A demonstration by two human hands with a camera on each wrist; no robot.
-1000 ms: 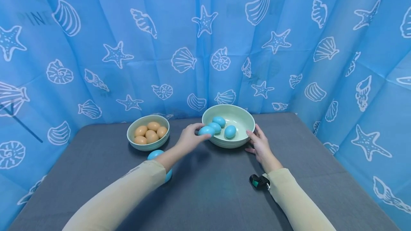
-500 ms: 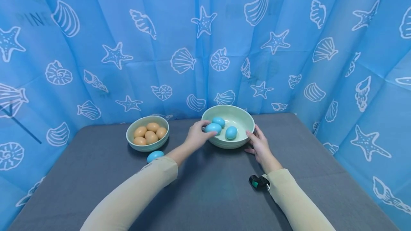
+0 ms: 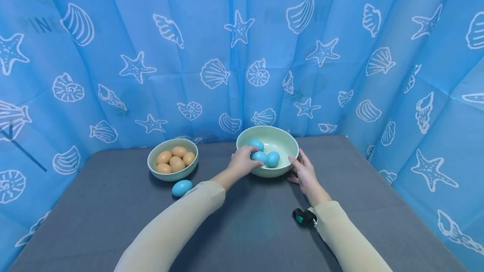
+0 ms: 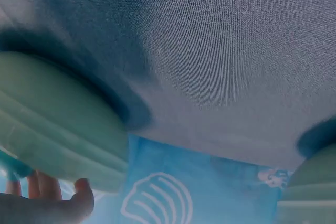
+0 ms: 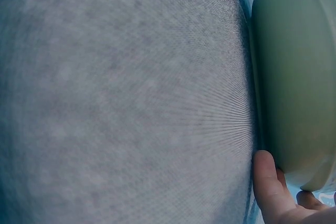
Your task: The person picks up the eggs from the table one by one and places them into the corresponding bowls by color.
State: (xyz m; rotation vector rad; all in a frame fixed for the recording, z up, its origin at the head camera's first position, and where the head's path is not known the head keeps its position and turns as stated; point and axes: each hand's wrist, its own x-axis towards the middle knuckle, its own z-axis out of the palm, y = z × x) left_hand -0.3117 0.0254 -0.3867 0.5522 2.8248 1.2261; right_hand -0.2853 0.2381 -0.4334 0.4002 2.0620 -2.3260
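Observation:
My left hand point(image 3: 243, 160) is over the near left rim of the larger pale green bowl point(image 3: 283, 139), holding a blue egg point(image 3: 259, 157) between thumb and fingers. Other blue eggs point(image 3: 273, 159) lie inside the bowl; the hand may hide one. In the left wrist view, my fingers point(image 4: 47, 184) and a bit of blue show beside the bowl wall point(image 4: 58, 114). My right hand point(image 3: 308, 177) grips the bowl's right side, thumb at the rim and fingers along the outside. The right wrist view has its fingers point(image 5: 270, 182) against the bowl's outer wall point(image 5: 294, 77).
A smaller green bowl point(image 3: 153, 160) with several brown eggs point(image 3: 177, 163) stands to the left. One blue egg point(image 3: 182, 188) lies on the grey cloth before it, close to my left sleeve point(image 3: 181, 217). A black device point(image 3: 302, 216) hangs at my right cuff. A blue shell-print curtain point(image 3: 170, 74) rises behind.
My left hand has carried the blue egg rightward over the rim and down into the larger bowl, among the other eggs. The right hand has kept its place on the bowl.

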